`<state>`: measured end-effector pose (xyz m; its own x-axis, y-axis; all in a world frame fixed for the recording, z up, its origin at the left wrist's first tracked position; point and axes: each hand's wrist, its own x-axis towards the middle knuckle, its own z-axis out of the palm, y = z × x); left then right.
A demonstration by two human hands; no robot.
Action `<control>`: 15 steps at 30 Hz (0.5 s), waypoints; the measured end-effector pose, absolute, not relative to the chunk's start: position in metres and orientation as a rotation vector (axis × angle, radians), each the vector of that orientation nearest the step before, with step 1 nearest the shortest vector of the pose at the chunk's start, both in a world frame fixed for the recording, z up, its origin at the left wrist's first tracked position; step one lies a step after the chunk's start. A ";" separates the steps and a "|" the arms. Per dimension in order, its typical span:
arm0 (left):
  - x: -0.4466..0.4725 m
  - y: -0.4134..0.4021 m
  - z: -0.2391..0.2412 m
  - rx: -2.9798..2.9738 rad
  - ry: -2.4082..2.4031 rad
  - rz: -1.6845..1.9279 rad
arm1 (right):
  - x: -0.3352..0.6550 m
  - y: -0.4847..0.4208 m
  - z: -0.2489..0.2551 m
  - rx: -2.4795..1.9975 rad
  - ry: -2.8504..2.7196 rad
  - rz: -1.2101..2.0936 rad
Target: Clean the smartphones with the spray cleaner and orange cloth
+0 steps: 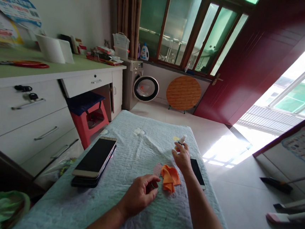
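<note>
Table under pale quilted cover [138, 152] fills near centre. Two stacked smartphones [95, 157] lie at left edge. Single smartphone [199, 174] lies at right edge, partly hidden by right wrist. Orange cloth [170, 177] crumpled at centre, between hands. Left hand [137, 195] near, fingers curled closed on small dark object [153, 186], just left of cloth. Right hand [182, 158] farther, fingertips pinching small bottle [182, 139], upright, white cap up, just above cover.

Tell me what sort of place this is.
Probably a room in a home: a washing machine stands under the window, a desk with drawers runs along the left, and a red stool is tucked by it.
</note>
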<state>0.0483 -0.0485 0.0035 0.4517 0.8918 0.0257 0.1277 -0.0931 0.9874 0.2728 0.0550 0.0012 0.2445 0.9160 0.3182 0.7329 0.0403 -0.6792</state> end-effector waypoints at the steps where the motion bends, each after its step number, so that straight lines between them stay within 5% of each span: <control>1: 0.048 -0.048 0.004 1.548 0.927 0.826 | 0.271 0.057 0.000 -1.738 -1.535 0.292; 15: 0.047 -0.049 0.011 1.580 0.929 0.799 | 0.262 0.006 0.020 -1.808 -1.557 0.260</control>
